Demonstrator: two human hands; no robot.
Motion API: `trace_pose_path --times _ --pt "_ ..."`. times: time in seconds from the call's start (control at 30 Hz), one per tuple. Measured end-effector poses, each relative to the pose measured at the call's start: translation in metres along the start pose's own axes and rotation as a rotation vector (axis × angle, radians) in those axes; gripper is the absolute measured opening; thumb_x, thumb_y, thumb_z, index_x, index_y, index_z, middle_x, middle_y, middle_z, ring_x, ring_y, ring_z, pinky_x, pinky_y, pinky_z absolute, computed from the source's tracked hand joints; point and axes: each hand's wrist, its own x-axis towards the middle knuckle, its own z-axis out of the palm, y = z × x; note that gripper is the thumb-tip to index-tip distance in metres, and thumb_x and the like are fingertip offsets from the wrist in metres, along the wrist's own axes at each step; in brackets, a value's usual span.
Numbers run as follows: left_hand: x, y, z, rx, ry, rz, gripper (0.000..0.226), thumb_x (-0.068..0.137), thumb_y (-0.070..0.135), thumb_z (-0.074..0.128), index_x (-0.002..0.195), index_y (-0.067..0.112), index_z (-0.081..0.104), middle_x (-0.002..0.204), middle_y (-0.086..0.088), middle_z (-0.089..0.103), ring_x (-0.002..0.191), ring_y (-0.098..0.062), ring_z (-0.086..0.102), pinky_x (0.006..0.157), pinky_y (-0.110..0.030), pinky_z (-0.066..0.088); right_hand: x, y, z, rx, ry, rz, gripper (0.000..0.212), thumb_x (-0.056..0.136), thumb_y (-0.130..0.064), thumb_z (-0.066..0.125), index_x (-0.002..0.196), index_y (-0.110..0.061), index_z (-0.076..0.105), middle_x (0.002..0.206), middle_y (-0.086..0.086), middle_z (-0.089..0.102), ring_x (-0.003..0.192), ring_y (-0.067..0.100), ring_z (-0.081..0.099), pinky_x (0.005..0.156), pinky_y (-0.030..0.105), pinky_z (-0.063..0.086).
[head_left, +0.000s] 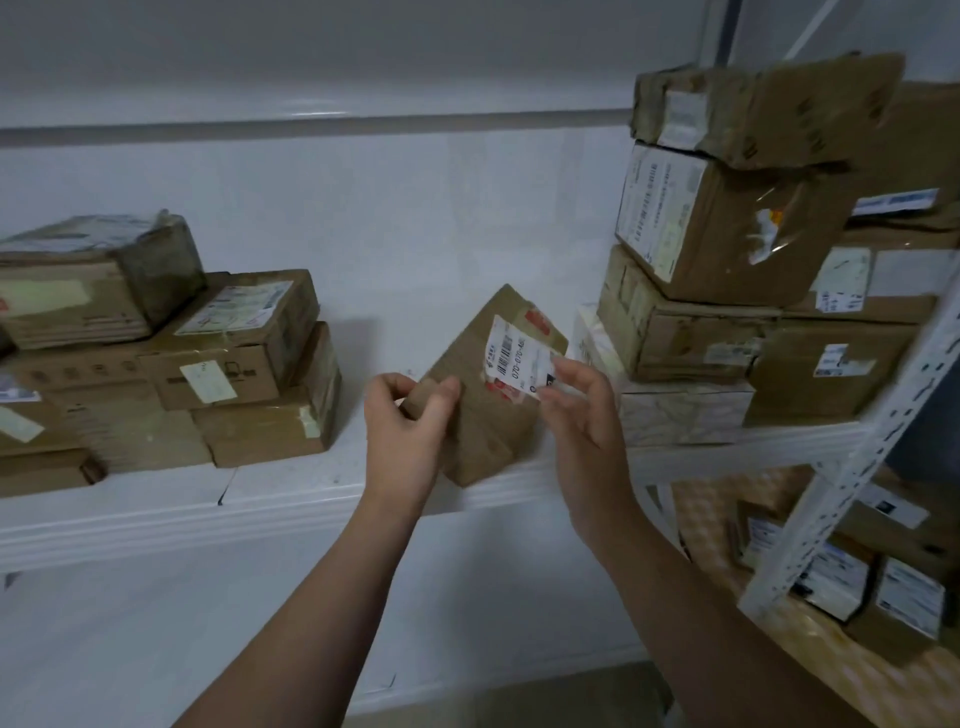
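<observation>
The left hand (410, 415) is gripping a tilted box (485, 423) by its left corner. The right hand (582, 410) is pinching its labelled right edge, above a shelf (291, 501).

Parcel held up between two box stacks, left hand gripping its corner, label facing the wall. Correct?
No. The label faces the camera, barcode showing, per the head view. The rest stands: the left hand grips a corner of the parcel between the left stack and right stack.
</observation>
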Motion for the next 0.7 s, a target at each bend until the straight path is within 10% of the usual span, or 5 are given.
trace_pose_path --times 0.2,0.33,0.5,0.7 --pt "-0.01 0.007 -0.01 -0.33 -0.019 -0.055 0.016 0.085 0.033 0.054 0.09 0.024 0.042 0.088 0.003 0.048 0.08 -0.008 0.049 0.078 -0.035 0.047 0.006 0.006 0.016 0.213 -0.161 0.459 0.088 0.069 -0.059 0.069 0.143 -0.034 0.03 0.135 -0.001 0.054 0.123 0.019 0.053 0.101 0.05 0.046" --pt "-0.008 0.002 -0.021 -0.368 -0.109 -0.109 0.046 0.076 0.055 0.044 0.107 0.023 0.053 0.111 -0.002 0.059 0.108 -0.015 0.054 0.102 -0.048 0.044 0.006 0.001 0.026 0.345 -0.25 0.436 0.096 0.071 -0.047 0.07 0.149 -0.038 0.016 0.132 0.002 0.059 0.115 0.022 0.062 0.095 0.052 0.05" --pt "-0.015 0.003 -0.018 -0.12 -0.138 0.107 0.103 0.061 0.077 0.06 0.143 0.038 0.013 0.131 0.022 0.041 0.121 0.011 0.042 0.097 -0.01 0.039 0.004 -0.002 0.039 0.36 -0.139 0.375 0.122 0.059 -0.042 0.076 0.148 -0.045 -0.008 0.139 0.002 0.052 0.12 0.02 0.058 0.1 0.053 0.046" --pt "-0.005 0.009 -0.041 0.046 -0.201 0.322 0.118 0.057 0.038 0.079 0.146 0.03 0.003 0.141 0.016 0.028 0.126 0.021 0.029 0.093 0.001 0.032 -0.001 -0.007 0.033 0.214 -0.178 0.294 0.114 0.059 -0.046 0.073 0.147 -0.048 0.001 0.127 -0.004 0.058 0.116 0.009 0.058 0.105 0.049 0.042"
